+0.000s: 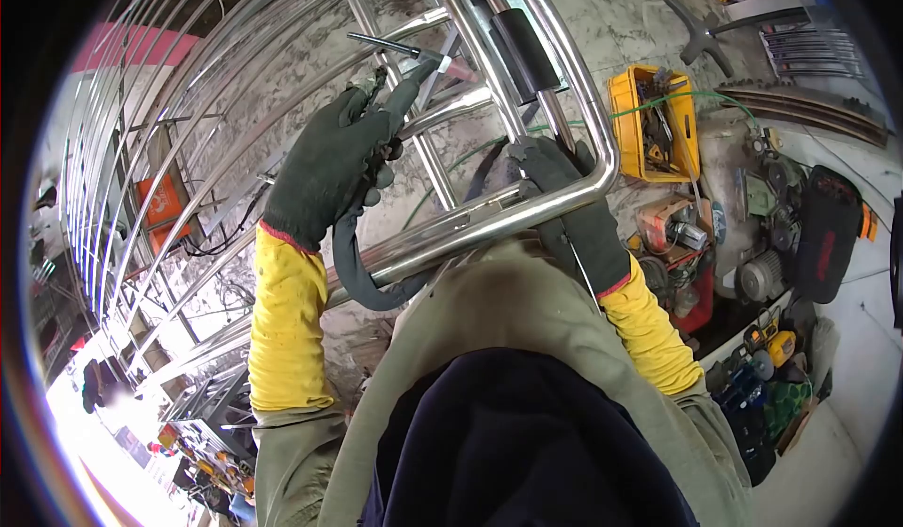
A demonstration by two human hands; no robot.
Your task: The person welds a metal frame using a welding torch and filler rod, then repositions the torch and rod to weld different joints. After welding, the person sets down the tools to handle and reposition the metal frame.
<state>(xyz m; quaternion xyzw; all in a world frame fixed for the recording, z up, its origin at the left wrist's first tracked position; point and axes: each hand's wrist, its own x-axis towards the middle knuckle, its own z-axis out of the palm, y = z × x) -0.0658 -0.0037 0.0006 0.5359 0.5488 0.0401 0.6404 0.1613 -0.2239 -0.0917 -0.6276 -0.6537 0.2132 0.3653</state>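
A frame of shiny steel tubes lies across the view in front of my body. My left hand, in a dark glove, is closed round a torch with a long black cap and a pale nozzle above the tubes. A thick dark hose loops from that hand over the lower tubes. My right hand, also gloved, is wrapped round tubes at the frame's rounded corner, its fingers partly hidden. Along its glove runs a thin metal rod. A black cylinder is fitted round a tube above it.
Long curved bars spread over the left side. On the right are a yellow crate of tools, a machine with a motor, a black bag and power tools. A green cable crosses the floor.
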